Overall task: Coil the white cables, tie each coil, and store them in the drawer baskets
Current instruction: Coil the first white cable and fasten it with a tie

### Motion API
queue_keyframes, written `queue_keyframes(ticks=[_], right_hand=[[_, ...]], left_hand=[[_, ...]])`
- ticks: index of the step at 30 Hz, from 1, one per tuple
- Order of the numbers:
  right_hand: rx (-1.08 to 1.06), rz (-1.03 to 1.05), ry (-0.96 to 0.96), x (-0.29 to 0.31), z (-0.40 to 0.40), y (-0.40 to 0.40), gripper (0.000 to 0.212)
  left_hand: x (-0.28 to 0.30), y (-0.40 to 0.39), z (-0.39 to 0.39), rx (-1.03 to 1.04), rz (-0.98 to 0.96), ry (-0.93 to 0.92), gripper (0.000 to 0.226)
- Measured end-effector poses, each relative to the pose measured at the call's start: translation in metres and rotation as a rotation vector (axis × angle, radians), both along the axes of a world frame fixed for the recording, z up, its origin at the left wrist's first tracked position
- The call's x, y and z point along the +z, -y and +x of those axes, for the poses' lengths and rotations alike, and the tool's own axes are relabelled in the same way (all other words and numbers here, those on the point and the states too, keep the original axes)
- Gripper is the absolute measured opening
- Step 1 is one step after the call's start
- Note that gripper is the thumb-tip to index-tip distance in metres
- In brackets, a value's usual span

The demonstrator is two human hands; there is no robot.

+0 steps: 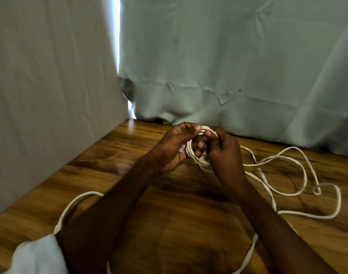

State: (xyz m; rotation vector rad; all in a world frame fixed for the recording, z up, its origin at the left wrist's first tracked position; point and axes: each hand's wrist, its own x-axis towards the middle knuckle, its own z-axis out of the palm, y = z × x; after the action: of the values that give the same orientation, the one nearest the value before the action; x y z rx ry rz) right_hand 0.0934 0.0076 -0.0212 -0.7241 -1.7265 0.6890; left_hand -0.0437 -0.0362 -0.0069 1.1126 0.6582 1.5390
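A small coil of white cable (191,153) is held upright above the wooden table (169,204), near its far edge. My left hand (173,147) grips the coil's left side, thumb on top, with a clear plug end showing by the palm. My right hand (222,153) pinches the coil's top and right side. The rest of the white cable (299,186) trails loose in wide loops over the table to the right, with a plug end (262,175) lying on the wood. Another stretch of cable (74,204) curves under my left forearm.
Pale cloth sheets (228,66) hang behind the table and along its left side (40,95), with a bright gap between them. A white sleeve (34,256) shows at the bottom left. No drawer or basket is in view.
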Motion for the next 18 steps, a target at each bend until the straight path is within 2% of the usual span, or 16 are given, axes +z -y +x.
queue_keyframes(ticks=[2,4,8,13,15,18], right_hand=[[-0.081,0.083,-0.003,0.001,0.002,0.004,0.024],[-0.065,0.096,-0.075,0.002,0.002,0.007,0.020],[0.025,0.034,-0.201,0.002,-0.001,0.007,0.023],[0.020,-0.023,-0.311,0.003,-0.004,0.010,0.025],[0.085,-0.136,-0.417,0.005,-0.007,0.012,0.026],[0.242,-0.465,-0.610,0.010,-0.009,0.014,0.024]], left_hand=[[0.001,0.001,0.001,-0.025,0.000,0.028,0.010],[0.000,0.001,0.004,-0.060,-0.016,0.103,0.011],[-0.004,0.000,0.011,-0.059,-0.041,0.208,0.028],[-0.005,-0.003,0.012,-0.097,-0.014,0.277,0.032],[-0.006,-0.004,0.012,-0.122,-0.011,0.306,0.034],[-0.007,-0.007,0.012,-0.139,-0.019,0.341,0.035]])
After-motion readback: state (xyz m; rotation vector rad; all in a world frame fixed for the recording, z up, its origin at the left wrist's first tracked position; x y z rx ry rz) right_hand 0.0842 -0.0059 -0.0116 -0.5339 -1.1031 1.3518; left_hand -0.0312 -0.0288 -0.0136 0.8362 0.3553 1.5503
